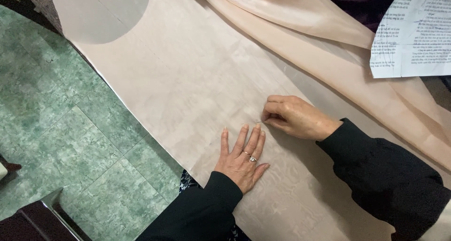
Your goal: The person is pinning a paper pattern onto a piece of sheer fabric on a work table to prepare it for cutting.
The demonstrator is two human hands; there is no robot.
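Fabric (188,76), a pale peach sheer sheet, lies spread flat over the counter, its long cut edge running along the side above the green tiled floor (56,128). Near the middle of that fabric the left hand (242,159) rests palm down with its fingers spread and fully open, gripping nothing, a ring (250,155) on one finger. Just beyond its fingertips the right hand (296,116) is closed in a pinch on a thin pin (260,122), whose tip touches the fabric. Slippage looks like the main risk: the cloth seems thin and slick, so if the flat hand lifts or eases its pressure, the layer could creep and the pin would catch it off line. Pricking is another, since the pin's point sits very close to the left fingertips. A snag or pucker could follow if the pin drags through the weave. Folded fabric (300,11) of the same colour lies bunched beyond the spread fabric, with a printed paper sheet (413,30) on top.
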